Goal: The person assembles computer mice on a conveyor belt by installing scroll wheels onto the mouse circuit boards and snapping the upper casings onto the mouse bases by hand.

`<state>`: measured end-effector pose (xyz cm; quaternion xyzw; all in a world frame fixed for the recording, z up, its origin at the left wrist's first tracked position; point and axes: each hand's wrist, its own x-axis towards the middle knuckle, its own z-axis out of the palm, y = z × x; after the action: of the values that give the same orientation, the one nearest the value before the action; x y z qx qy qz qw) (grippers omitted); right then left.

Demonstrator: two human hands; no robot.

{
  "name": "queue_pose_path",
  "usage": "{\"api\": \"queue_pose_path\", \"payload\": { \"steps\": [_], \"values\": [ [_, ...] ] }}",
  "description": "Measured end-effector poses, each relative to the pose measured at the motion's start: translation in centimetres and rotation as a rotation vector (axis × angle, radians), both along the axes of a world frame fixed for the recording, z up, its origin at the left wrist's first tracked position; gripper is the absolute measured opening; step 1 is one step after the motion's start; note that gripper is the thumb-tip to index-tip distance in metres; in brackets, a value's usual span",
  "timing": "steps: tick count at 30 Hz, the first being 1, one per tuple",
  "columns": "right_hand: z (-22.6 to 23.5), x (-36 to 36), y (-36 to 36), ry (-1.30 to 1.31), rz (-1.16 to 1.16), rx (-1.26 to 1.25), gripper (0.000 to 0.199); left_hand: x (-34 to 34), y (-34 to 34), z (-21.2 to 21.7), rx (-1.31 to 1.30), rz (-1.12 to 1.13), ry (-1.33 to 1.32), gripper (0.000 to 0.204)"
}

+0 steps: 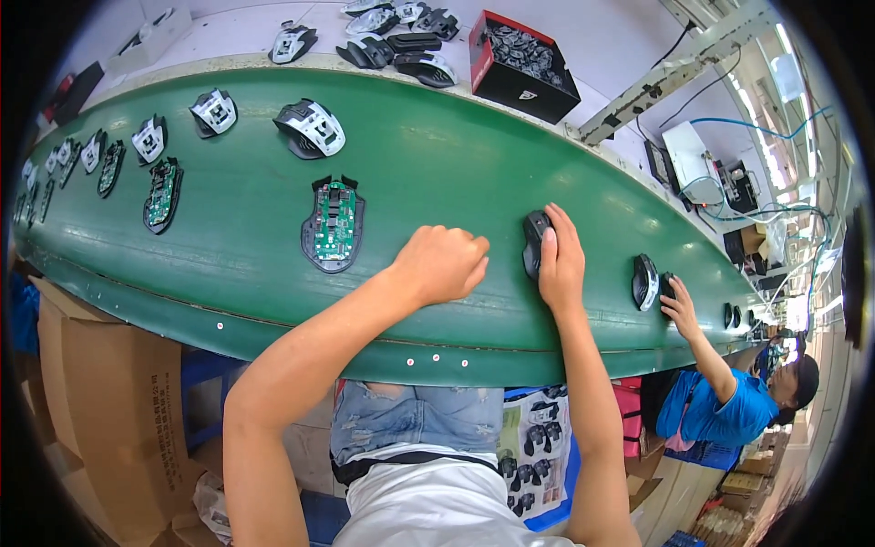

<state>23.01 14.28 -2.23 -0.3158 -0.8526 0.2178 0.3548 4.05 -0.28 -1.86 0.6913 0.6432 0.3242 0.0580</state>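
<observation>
On the green conveyor belt (428, 173), my right hand (562, 260) lies along the side of a black computer mouse (532, 244), thumb and fingers closed about it. My left hand (442, 264) is curled into a fist just above the belt, left of that mouse. What the fist holds, if anything, is hidden. Left of it lies an open mouse base (335, 228) with a green circuit board facing up. Beyond that base sits a white and black mouse top shell (315, 129).
More circuit-board bases (161, 196) and top shells (149, 139) line the belt's left. A black and red box (524, 68) of small dark parts stands on the far ledge beside several mouse shells (369, 50). At right, a co-worker's hand (680, 308) touches a dark mouse part near another shell (645, 281).
</observation>
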Motion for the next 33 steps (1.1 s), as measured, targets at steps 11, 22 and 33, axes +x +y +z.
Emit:
{"api": "queue_pose_path", "payload": {
  "steps": [11, 22, 33],
  "values": [
    [0.3, 0.5, -0.4, -0.129, 0.017, 0.132, 0.057, -0.4, -0.1, 0.6, -0.018, -0.016, -0.06, 0.02],
    [1.5, -0.5, -1.3, -0.155, -0.077, 0.183, 0.048, -0.5, -0.7, 0.2, 0.036, -0.021, -0.027, 0.016],
    [2.0, 0.3, -1.2, -0.196, -0.094, 0.133, 0.053, -0.8, -0.9, 0.4, 0.065, -0.01, -0.117, 0.014]
  ]
}}
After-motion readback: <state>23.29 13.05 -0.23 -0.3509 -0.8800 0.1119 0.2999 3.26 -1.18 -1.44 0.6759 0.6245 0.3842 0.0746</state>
